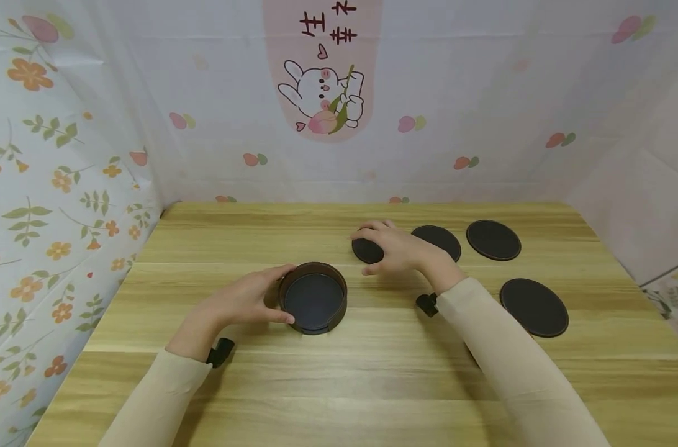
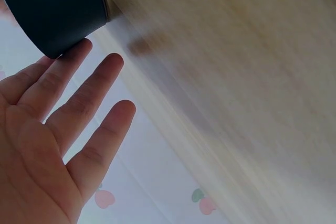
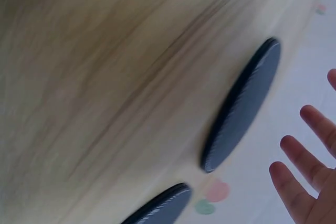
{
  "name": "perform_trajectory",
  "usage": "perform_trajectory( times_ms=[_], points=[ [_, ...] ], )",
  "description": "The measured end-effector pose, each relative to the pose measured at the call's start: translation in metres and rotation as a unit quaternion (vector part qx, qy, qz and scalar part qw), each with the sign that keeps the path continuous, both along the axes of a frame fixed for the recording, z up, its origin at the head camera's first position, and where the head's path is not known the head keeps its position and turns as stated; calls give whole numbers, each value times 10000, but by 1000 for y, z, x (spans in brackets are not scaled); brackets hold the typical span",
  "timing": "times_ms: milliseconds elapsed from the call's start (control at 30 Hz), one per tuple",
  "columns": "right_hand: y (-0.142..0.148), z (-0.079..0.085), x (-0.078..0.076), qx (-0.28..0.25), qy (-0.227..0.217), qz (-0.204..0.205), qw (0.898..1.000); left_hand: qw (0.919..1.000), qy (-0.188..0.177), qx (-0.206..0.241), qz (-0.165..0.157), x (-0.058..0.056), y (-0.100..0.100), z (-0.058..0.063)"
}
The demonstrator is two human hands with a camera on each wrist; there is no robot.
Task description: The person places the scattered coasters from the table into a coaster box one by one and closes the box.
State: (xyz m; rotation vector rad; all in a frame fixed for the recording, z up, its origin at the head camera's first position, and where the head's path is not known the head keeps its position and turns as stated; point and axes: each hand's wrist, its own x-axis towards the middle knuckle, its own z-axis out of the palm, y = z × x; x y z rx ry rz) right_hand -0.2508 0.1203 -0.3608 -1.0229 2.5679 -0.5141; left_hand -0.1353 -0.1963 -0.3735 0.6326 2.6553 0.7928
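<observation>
From your head view, your left hand (image 1: 241, 301) spans the round holder (image 1: 341, 304) from its left side, thumb toward the front and fingers toward the back. The holder stands upright on the wooden table (image 1: 316, 397), its notch facing you; whether its dark inside is a bare floor or a lining piece, you cannot tell. Your right hand (image 1: 392, 248) is poised over the nearest disc (image 1: 367, 252), forefinger past its far side and thumb on your side of it — contact is unclear, and no firm hold shows. Farther right lie the middle disc (image 1: 436, 241), the far disc (image 1: 493, 240) and the near-right disc (image 1: 534, 308).

In your left wrist view, the fingers are extended rather than curled; a fingertip rests against the holder's wall, while two others stand clear of it.

In your right wrist view, the visible fingers reach out straight, apart from the two discs in sight.

You seem to be at the picking-up step: left hand steadying, right hand about its disc. The next move probably calls for closing thumb and forefinger on that thin rim — gently, since a flat disc could slide.
</observation>
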Motion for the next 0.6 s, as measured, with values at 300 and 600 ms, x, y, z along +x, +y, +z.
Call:
perform_trajectory(
  times_ms=[300,600],
  points=[
    [8,-12,-21,253,-188,-261,9992,10000,-19,20,23,-1,0,0],
    [8,-19,-32,427,-464,-327,9975,10000,-42,6,29,0,0,1]
  ],
)
